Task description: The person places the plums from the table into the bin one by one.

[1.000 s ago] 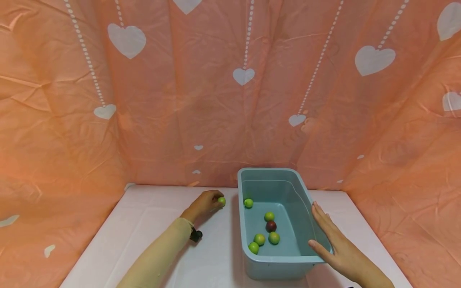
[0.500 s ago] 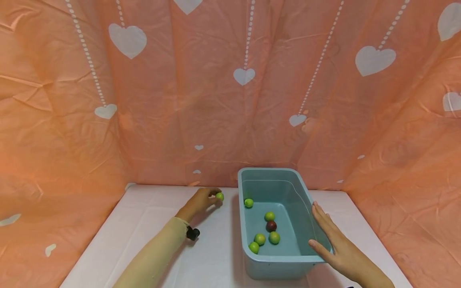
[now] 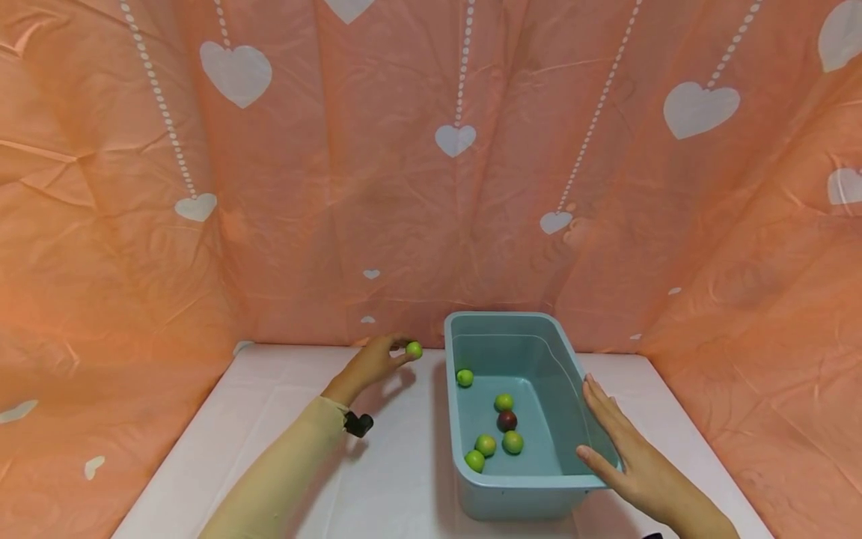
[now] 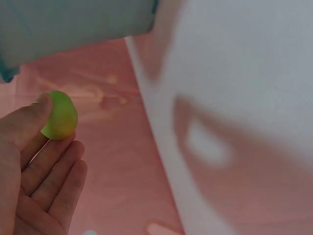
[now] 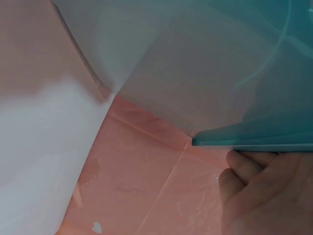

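Above the white table, left of the bin, my left hand pinches a small round green fruit between thumb and fingers. The left wrist view shows this fruit with a yellowish tinge low down, thumb on one side. A blue-grey plastic bin stands to its right. My right hand rests on the bin's right rim near the front corner, fingers straight and thumb apart. Inside the bin lie several green fruits and one dark red fruit.
A white cover lies over the table. Orange-pink sheeting with white hearts rises behind and at both sides. A small black device is strapped at the left wrist, by the sleeve.
My left hand has lifted the green fruit off the table and moved slightly toward the back. My right hand and the bin have stayed in place.
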### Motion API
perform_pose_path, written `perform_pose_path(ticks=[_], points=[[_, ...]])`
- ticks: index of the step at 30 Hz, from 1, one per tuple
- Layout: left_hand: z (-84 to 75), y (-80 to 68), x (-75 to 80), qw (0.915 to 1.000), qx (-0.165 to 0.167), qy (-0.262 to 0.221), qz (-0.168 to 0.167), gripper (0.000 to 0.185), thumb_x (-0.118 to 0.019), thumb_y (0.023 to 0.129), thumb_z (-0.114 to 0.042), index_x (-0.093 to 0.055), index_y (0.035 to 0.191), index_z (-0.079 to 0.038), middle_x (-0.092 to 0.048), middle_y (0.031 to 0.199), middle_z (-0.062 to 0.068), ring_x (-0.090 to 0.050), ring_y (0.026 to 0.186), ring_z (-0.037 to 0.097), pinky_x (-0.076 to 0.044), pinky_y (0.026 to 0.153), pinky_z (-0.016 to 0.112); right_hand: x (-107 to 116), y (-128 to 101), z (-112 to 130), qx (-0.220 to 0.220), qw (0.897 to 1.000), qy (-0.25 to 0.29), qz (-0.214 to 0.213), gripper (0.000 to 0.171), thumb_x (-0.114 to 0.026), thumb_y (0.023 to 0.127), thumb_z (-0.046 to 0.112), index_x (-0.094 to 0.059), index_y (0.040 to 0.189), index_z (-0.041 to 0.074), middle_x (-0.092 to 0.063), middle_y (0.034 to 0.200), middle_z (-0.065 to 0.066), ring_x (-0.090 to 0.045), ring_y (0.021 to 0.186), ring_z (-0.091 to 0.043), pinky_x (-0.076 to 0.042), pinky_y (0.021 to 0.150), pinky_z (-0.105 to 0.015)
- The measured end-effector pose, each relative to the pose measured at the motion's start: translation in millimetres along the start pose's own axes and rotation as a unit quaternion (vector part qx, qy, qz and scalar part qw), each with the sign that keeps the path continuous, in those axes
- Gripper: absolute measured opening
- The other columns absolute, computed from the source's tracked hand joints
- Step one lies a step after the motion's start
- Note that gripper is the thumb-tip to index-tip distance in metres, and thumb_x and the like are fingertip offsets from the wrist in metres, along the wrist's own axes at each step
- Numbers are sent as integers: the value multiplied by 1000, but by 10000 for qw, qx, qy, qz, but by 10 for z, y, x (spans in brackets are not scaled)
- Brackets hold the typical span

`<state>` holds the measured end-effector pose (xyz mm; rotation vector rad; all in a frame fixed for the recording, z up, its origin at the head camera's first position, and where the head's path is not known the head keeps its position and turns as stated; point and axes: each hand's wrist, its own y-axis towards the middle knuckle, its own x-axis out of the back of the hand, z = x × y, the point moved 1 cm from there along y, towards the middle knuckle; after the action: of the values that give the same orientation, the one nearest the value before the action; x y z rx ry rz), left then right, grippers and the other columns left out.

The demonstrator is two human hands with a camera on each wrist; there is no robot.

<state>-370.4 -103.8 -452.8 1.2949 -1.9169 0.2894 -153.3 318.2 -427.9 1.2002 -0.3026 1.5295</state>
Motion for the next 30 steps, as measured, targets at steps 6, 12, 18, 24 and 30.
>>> perform_pose_path(ticks=[6, 12, 18, 24, 30], points=[[-120, 40, 87, 9997, -14, 69, -237, 36, -76, 103, -27, -72, 134, -8, -72, 133, 11, -68, 127, 35, -56, 107, 50, -5, -4, 17, -164, 9998, 21, 77, 91, -73, 103, 22, -17, 174, 16, -13, 180, -10, -2, 161, -6, -3, 114, -1], [-270, 88, 168, 9987, -343, -20, -363, 36, -76, 103, -23, -72, 136, -9, -72, 136, 11, -67, 129, 36, -55, 108, 50, 1, -5, 6, -56, 10000, -18, 22, 91, -74, 102, 21, -18, 173, 14, -15, 179, -12, 1, 159, 3, -4, 116, -2], [-455, 150, 239, 9978, -526, -228, -343, 35, -76, 103, -19, -71, 135, -6, -71, 136, 13, -66, 131, 37, -54, 110, 50, 2, 6, -19, 144, 9999, -57, -73, 92, -76, 100, 19, -20, 173, 10, -17, 178, -17, 3, 157, 9, -3, 119, -4], [-611, 210, 270, 9954, -852, -174, -400, 35, -78, 101, -18, -72, 134, -7, -71, 136, 12, -65, 131, 35, -52, 112, 47, -2, 5, -18, 100, 9999, -16, -40, 92, -75, 101, 19, -19, 173, 11, -16, 179, -16, 2, 158, 6, -3, 119, -4], [-748, 249, 256, 9961, -790, -77, -381, 39, -80, 100, -21, -72, 136, -10, -71, 137, 10, -66, 130, 35, -53, 111, 50, 1, 6, -11, 79, 10000, -15, -34, 92, -75, 101, 20, -19, 173, 11, -17, 178, -17, 3, 157, 8, -3, 119, -4]])
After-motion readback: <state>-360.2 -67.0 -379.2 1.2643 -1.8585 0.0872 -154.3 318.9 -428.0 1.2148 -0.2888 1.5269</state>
